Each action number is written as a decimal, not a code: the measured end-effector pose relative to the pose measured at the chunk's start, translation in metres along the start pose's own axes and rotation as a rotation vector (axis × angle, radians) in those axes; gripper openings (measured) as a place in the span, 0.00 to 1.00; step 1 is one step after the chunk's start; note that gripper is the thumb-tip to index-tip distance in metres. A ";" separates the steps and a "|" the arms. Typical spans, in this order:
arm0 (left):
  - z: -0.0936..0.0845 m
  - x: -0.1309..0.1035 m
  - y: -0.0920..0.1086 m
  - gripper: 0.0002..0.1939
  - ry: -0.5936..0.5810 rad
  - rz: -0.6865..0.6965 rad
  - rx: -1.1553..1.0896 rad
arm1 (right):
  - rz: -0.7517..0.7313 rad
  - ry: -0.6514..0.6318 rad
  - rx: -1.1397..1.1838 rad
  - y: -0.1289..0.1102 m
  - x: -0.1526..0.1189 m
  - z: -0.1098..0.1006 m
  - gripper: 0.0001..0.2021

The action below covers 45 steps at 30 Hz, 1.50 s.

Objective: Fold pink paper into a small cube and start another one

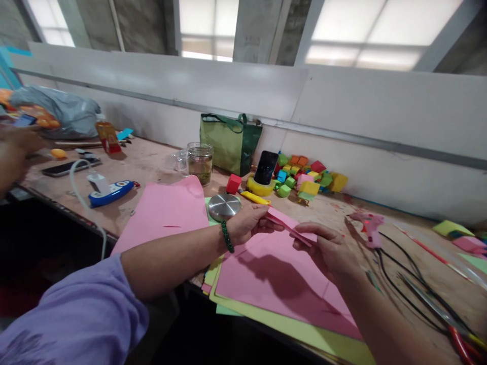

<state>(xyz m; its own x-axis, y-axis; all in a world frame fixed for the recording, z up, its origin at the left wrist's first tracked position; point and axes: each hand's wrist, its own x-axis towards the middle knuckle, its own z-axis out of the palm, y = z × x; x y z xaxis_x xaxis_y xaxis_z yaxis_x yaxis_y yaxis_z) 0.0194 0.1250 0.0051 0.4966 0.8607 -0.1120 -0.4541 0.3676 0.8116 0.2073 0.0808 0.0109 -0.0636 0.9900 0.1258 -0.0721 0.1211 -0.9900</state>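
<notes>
My left hand (251, 224) pinches one end of folded pink paper (286, 221), my right hand (325, 249) pinches the other.

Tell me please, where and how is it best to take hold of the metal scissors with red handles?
Probably by the red handles, coming from the near right: they lie at the near end, while the pointed metal blades face away to the left.

I've got a loose lavender sleeve (87, 299) on my L arm (171, 261), soft folds, hem approx. at the elbow, w/ a darker print (26, 343) on the cloth. Bracelet (227, 236) on L wrist: single strand, round dk green beads, shiny. R forearm (367, 301)'s bare.
</notes>
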 end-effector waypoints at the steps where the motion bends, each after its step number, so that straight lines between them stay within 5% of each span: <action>1: 0.000 0.000 0.001 0.13 -0.002 -0.010 -0.016 | -0.014 0.000 -0.011 0.000 0.000 -0.001 0.08; 7: 0.008 -0.004 -0.002 0.16 -0.078 -0.026 -0.127 | -0.227 0.119 -0.129 0.014 -0.004 0.004 0.15; 13: 0.006 -0.001 -0.014 0.09 -0.031 0.082 -0.025 | -0.491 0.024 -0.494 0.017 -0.005 0.004 0.14; 18: 0.004 -0.006 -0.011 0.07 -0.003 0.439 0.491 | -0.519 -0.214 -0.771 -0.008 -0.007 -0.017 0.10; 22: 0.008 -0.019 -0.010 0.10 -0.023 0.720 1.014 | -0.553 -0.022 -0.734 -0.017 -0.014 -0.018 0.08; 25: 0.010 -0.025 -0.012 0.12 -0.126 0.833 1.131 | -0.610 0.016 -0.732 -0.016 -0.019 -0.009 0.11; 30: 0.011 -0.029 -0.014 0.15 -0.189 0.904 1.188 | -0.732 -0.038 -0.765 -0.016 -0.021 -0.001 0.05; 45: 0.011 -0.037 -0.014 0.20 -0.282 0.968 1.221 | -0.757 -0.090 -0.712 -0.020 -0.024 0.000 0.07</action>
<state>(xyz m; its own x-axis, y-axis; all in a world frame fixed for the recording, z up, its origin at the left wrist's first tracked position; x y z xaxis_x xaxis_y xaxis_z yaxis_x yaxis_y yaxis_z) 0.0155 0.0846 0.0036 0.5629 0.4502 0.6932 0.1077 -0.8714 0.4785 0.2102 0.0544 0.0272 -0.3225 0.6323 0.7044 0.4780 0.7511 -0.4554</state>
